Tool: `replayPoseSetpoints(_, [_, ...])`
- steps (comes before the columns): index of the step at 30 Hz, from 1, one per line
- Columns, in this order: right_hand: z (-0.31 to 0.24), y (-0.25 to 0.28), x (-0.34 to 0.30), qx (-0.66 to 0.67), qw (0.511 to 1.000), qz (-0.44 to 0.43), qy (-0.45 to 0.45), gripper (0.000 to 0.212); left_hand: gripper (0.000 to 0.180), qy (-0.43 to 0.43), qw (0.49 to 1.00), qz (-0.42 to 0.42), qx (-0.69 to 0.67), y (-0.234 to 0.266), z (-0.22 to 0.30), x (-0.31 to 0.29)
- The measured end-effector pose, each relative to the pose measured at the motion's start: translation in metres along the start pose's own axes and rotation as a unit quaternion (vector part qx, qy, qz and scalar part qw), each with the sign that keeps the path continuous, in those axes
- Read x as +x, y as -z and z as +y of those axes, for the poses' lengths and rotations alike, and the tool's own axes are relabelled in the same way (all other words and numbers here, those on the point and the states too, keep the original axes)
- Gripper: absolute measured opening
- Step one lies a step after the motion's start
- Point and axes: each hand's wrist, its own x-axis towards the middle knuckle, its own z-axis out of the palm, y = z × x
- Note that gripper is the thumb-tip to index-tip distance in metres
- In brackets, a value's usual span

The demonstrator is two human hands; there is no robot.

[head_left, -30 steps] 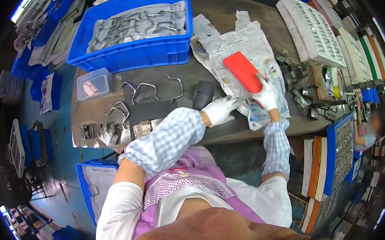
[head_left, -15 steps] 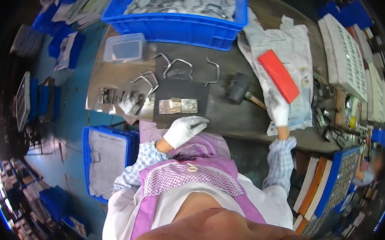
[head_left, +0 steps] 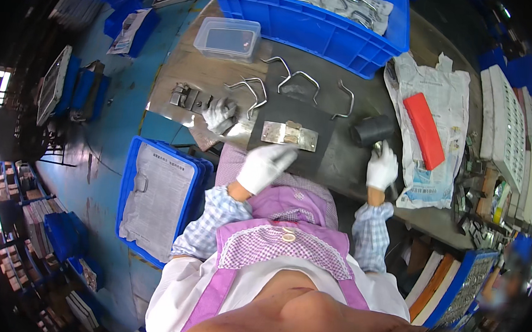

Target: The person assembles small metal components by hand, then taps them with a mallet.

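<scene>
My right hand (head_left: 382, 168), in a white glove, is closed round the handle of a mallet with a black cylindrical head (head_left: 371, 131). My left hand (head_left: 267, 167), also gloved, is held out with fingers stretched and nothing in it. It is just in front of a flat metal plate with a raised middle block (head_left: 290, 135), lying on a dark mat (head_left: 310, 110). Bent metal wire handles (head_left: 299, 85) lie beyond the plate, another (head_left: 345, 100) to the right, and more (head_left: 250, 94) to the left.
A blue crate (head_left: 312, 30) of bent metal parts stands at the back, beside a clear plastic box (head_left: 227, 39). A crumpled grey glove (head_left: 220, 115) lies left, near a metal fixture (head_left: 187, 97). A red block (head_left: 424, 131) rests on a white bag (head_left: 421, 192) at right.
My right hand has left the bag beside the red block and now grips the mallet handle. My left hand stays near the plate, fingers stretched. The whole view has turned and shifted.
</scene>
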Motion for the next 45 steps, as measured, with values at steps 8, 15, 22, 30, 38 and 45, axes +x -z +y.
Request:
replayPoseSetpoints(8, [-0.032,-0.003,-0.061,0.076,0.994,0.083,0.008,0.054,0.043,0.252,0.875,-0.007,0.413,0.053,-0.11,0.112])
replayPoseSetpoints(15, [-0.028,-0.009,-0.067,0.02,0.997,0.068,-0.037,0.054,0.037,0.328,0.873,-0.035,0.359,0.035,-0.12,0.17])
replayPoseSetpoints(22, [0.001,-0.004,-0.065,0.115,0.992,0.042,0.038,0.057,0.038,0.192,0.952,0.065,0.228,0.105,-0.035,0.08])
replayPoseSetpoints(30, [-0.071,0.075,0.008,0.555,0.737,-0.284,-0.26,0.02,0.016,-0.009,0.993,-0.031,0.118,0.011,-0.014,-0.024])
replayPoseSetpoints(38, [-0.065,0.203,0.005,0.64,0.754,-0.139,0.049,0.027,0.02,0.054,0.99,-0.003,0.134,-0.017,-0.051,-0.014])
replayPoseSetpoints(45, [-0.008,0.156,-0.004,0.22,0.958,-0.082,0.164,0.022,0.032,0.083,0.988,-0.012,0.129,-0.027,-0.069,-0.009])
